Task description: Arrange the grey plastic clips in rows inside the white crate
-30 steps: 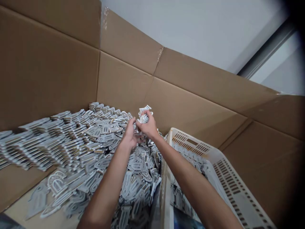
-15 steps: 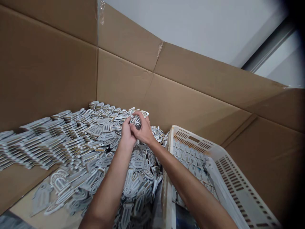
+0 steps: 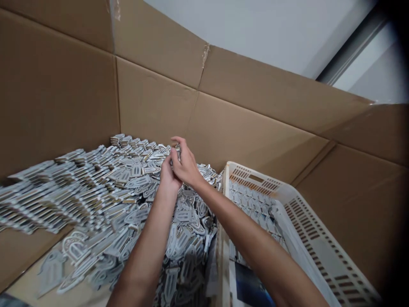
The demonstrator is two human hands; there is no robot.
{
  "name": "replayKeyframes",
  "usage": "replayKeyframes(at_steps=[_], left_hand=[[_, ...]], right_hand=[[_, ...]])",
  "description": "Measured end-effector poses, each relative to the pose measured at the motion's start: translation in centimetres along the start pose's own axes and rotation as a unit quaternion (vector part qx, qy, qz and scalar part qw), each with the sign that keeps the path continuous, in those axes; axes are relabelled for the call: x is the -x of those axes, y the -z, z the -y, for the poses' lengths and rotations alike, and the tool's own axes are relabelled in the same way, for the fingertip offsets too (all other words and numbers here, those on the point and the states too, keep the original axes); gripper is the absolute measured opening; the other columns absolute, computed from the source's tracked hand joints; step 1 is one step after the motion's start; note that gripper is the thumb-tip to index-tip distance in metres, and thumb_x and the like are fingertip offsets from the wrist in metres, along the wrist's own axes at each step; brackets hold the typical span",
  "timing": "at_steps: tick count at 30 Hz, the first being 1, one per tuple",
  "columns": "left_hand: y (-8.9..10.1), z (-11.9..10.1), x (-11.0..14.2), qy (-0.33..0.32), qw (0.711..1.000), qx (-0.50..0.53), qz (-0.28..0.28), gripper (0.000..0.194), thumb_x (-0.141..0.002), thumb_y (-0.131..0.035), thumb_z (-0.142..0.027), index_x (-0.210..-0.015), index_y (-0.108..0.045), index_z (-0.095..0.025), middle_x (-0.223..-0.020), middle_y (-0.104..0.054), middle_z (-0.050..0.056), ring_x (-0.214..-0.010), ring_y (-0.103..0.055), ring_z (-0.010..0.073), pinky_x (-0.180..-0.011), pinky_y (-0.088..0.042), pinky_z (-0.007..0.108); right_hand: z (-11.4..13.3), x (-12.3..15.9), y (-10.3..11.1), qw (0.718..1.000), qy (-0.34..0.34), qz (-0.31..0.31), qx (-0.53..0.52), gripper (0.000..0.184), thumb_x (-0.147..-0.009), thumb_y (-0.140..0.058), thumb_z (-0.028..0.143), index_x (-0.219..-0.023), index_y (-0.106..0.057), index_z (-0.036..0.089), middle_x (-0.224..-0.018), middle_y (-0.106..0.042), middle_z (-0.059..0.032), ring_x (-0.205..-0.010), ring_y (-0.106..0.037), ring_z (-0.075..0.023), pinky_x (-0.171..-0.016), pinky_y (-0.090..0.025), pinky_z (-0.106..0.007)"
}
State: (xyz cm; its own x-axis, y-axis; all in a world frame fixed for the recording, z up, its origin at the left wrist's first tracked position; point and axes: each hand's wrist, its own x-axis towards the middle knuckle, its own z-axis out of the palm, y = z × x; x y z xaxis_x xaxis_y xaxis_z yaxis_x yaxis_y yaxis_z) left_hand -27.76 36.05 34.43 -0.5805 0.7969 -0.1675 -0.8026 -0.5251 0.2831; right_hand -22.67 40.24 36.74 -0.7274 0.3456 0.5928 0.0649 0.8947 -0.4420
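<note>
My left hand point(image 3: 169, 174) and my right hand point(image 3: 186, 165) meet above the far part of a heap of loose flat grey-and-white cut-out pieces point(image 3: 140, 183). Curled fingers on my left hand are partly covered by the right one. On the right hand the thumb and index finger bend toward the left hand, and the palm faces away from me. Whatever lies between the hands is hidden behind them. The loose pieces have a pointed or arched outline with slots and pale patterns.
Neat rows of stacked pieces point(image 3: 64, 183) stand along the left. At right is a white slotted plastic crate point(image 3: 300, 200) holding rows of packed pieces point(image 3: 252, 198) and a plastic liner point(image 3: 290, 238). Tall cardboard walls point(image 3: 153, 94) enclose the back and sides.
The cut-out pieces seen between my fingers earlier are now out of sight behind my hands. The hands have turned and closed together. The view has shifted slightly.
</note>
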Motion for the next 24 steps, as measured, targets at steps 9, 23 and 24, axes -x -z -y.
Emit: replayKeyframes(at_steps=[9,23,24], left_hand=[[0.1,-0.5,-0.4,0.004,0.998,-0.027,-0.051,0.018,-0.092,-0.055,-0.028,-0.077,-0.055,-0.019,-0.056,-0.053,-0.001,-0.041,-0.049,0.0124,-0.035,-0.023,0.024],[-0.6,0.0,0.6,0.072,0.994,-0.075,0.040,0.019,-0.094,-0.047,-0.036,-0.084,-0.052,-0.020,-0.068,-0.059,0.005,-0.055,-0.050,0.0138,-0.036,-0.020,0.020],[-0.7,0.1,0.8,0.067,0.993,-0.087,0.034,0.020,-0.093,-0.048,-0.037,-0.084,-0.052,-0.019,-0.069,-0.060,0.006,-0.058,-0.051,0.0149,-0.037,-0.021,0.020]], right_hand=[[-1.3,-2.0,2.8,0.982,-0.003,0.148,-0.115,0.031,-0.099,-0.041,0.017,-0.121,-0.063,0.020,-0.110,-0.069,-0.0048,-0.089,-0.062,-0.0162,-0.086,-0.056,-0.034],[-2.0,0.7,9.8,0.972,0.053,0.206,0.097,0.013,-0.080,-0.058,0.005,-0.085,-0.059,0.017,-0.090,-0.065,-0.0019,-0.089,-0.057,-0.0169,-0.090,-0.045,-0.032],[-1.9,1.3,10.9,0.971,0.043,0.206,0.111,0.015,-0.080,-0.056,0.004,-0.086,-0.060,0.017,-0.090,-0.065,-0.0018,-0.089,-0.056,-0.0169,-0.090,-0.044,-0.032]])
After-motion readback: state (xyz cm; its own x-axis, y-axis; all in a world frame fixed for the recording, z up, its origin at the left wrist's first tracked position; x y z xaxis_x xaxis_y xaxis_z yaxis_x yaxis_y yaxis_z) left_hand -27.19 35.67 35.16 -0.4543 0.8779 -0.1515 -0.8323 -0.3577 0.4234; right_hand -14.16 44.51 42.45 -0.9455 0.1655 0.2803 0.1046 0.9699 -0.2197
